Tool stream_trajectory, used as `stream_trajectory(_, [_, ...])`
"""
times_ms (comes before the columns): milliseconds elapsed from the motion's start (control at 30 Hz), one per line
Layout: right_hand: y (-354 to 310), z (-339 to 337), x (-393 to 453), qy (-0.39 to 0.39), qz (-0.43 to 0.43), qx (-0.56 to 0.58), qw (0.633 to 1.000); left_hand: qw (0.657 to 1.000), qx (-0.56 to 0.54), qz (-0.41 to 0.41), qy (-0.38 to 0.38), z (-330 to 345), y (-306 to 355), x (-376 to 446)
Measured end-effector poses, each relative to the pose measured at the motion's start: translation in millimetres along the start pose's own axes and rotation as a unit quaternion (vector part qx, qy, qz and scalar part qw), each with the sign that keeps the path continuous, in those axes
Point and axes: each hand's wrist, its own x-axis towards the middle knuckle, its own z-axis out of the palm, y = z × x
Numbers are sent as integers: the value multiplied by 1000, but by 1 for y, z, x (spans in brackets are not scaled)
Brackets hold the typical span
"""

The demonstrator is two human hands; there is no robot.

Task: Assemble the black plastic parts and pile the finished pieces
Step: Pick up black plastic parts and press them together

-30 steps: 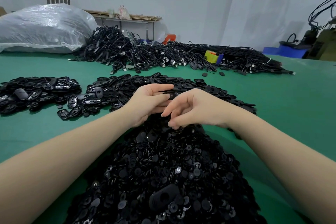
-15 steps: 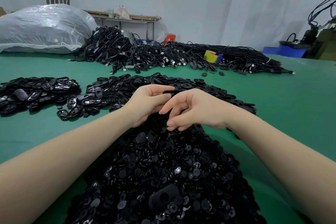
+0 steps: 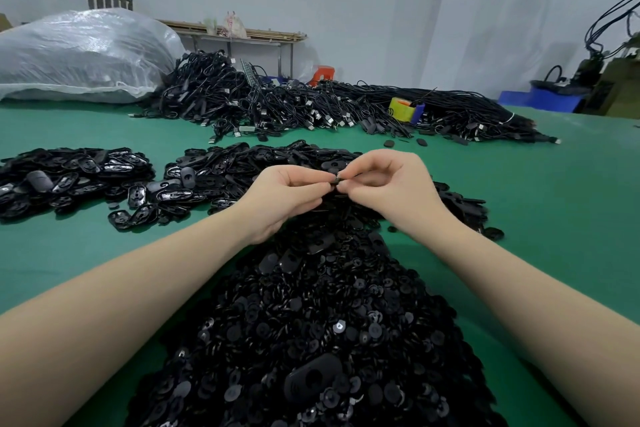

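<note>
Both hands meet above the middle of the green table (image 3: 554, 218), and between their fingertips sits 1 small black part (image 3: 336, 179). The left hand (image 3: 284, 194) pinches it from the left with thumb and forefinger; the right hand (image 3: 384, 184) pinches it from the right, the other fingers curled in. How much of the part is hidden by the fingers I cannot tell.

I judge the part to be very light and stiff — smooth moulded plastic, so a little slippery but not fragile. Because it is so small, the best hold seems to be at its rim, with fingertips only, leaving the mating face free for pressing the 2 pieces together.

Directly under the forearms lies the heap of small round parts (image 3: 311, 340), reaching toward the camera. Behind the hands is the pile of oval shells (image 3: 242, 166), and to the far left a second pile (image 3: 69, 177), possibly the finished pieces.

For moving, the bare green surface to the right of the hands is the widest free room. Between the 2 rear piles only a narrow strip stays bare. The tangle of cables (image 3: 311, 107) lies well behind, out of the way.
</note>
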Motion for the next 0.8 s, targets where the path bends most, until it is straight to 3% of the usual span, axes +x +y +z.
stream_trajectory(100, [16,-1,-4,116,-17,-44,992,1000,3,-7,-3,-1,1,0])
stream_trajectory(167, [25,0,-8,150,-28,-79,985,1000,2,-8,-2,-1,1,0])
stream_trajectory(333, [38,2,-13,103,-82,-187,974,1000,-10,-3,-14,-1,0,0])
stream_trajectory(800, [39,2,-12,95,-92,-196,972,1000,-27,-9,1,0,1,0])
